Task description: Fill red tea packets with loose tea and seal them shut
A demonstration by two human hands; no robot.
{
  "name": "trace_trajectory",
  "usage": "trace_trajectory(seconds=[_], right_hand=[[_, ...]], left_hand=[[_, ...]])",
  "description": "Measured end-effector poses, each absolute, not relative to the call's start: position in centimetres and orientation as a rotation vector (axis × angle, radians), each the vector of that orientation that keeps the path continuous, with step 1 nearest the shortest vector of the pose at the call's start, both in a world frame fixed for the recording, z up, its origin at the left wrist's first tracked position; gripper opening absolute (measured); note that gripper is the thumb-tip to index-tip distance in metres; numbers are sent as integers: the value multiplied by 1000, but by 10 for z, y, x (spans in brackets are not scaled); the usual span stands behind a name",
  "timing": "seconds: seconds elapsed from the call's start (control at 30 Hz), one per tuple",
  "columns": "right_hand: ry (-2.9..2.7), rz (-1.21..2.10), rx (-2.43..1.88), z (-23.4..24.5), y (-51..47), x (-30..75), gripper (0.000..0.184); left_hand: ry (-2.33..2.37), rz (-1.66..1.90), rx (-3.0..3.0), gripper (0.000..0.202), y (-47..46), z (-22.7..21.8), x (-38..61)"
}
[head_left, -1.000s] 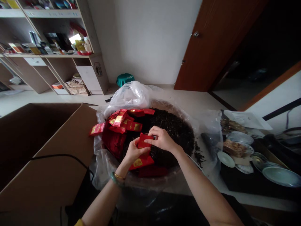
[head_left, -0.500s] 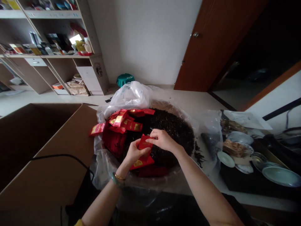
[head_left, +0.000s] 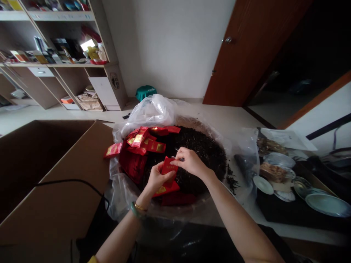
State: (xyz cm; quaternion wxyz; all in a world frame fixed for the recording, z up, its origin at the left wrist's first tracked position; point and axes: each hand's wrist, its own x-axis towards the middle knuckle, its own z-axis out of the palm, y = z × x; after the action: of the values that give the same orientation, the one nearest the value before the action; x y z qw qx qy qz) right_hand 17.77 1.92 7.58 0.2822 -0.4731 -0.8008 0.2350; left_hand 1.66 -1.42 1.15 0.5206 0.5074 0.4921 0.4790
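My left hand (head_left: pixel 157 179) grips a small red packet (head_left: pixel 169 166) with gold print, held upright over a wide round container lined with clear plastic (head_left: pixel 120 186). Closed beside the packet's top edge is my right hand (head_left: pixel 190 160), with a small thin metal tool (head_left: pixel 181 159) in its fingers; its exact kind is hard to make out. Dark loose tea leaves (head_left: pixel 203 146) fill much of the container. Several red and gold packets (head_left: pixel 156 147) lie heaped at its left, above a row of flat red packets (head_left: pixel 133 166). More red packets (head_left: pixel 167 189) lie under my left hand.
An open cardboard box (head_left: pixel 82 197) stands at the left, a black cable (head_left: pixel 74 180) across its side. At the right, bowls and dishes (head_left: pixel 326 204) sit on a dark tray (head_left: pixel 282 215). Spilled leaves (head_left: pixel 232 180) lie beside the container. Behind are shelves (head_left: pixel 63 16) and a wooden door (head_left: pixel 244 47).
My right hand has shifted slightly up at the packet's top edge, and more of the metal tool shows. My left hand keeps the packet in nearly the same place.
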Motion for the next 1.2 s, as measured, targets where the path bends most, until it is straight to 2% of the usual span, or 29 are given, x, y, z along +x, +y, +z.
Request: trace_trajectory(seconds=[0.2, 0.27, 0.4, 0.5, 0.73, 0.97, 1.07, 1.2], right_hand=[[-2259, 705, -1238, 77, 20, 180, 30], [-2244, 731, -1202, 77, 20, 180, 27], [-2063, 736, -1208, 75, 20, 178, 7], [-1909, 781, -1279, 73, 20, 174, 21], [-1904, 884, -1264, 72, 20, 173, 3], [-1880, 974, -1212, 68, 23, 175, 6], [-1894, 951, -1218, 65, 24, 174, 6], [-1907, 963, -1205, 60, 27, 173, 9]], left_hand=[[1167, 1144, 1182, 39, -15, 11, 19], [1166, 1143, 1173, 39, -15, 13, 19], [1167, 1167, 1145, 42, -13, 16, 19], [1169, 1171, 1129, 42, -13, 18, 20], [1081, 1270, 1051, 37, -13, 19, 20], [1088, 1315, 868, 37, -13, 19, 22], [1011, 1234, 803, 38, -16, 21, 25], [935, 1021, 719, 50, -20, 21, 29]])
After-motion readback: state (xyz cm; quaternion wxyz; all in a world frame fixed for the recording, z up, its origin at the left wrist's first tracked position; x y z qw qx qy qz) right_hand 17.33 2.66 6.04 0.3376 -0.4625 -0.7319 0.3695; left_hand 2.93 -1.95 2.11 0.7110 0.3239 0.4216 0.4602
